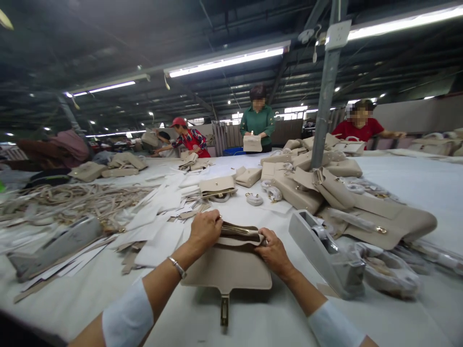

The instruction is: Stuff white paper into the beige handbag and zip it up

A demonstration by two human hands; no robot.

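A beige leather handbag (231, 270) lies flat on the white table (253, 318) in front of me, its flap with a gold clasp (224, 309) hanging toward me. My left hand (204, 230) grips the left end of the bag's open top edge. My right hand (274, 250) grips the right end of that opening. Between my hands the mouth of the bag is pulled apart, showing a gold zipper (237, 231). A metal bracelet (177, 266) is on my left wrist.
A grey tape dispenser (325, 253) stands just right of my right hand, another (54, 246) at the left. Piled beige bags (343, 197) lie right; paper sheets (155, 212) and straps (65, 197) left. Three workers stand across the table; a metal post (327, 86) rises there.
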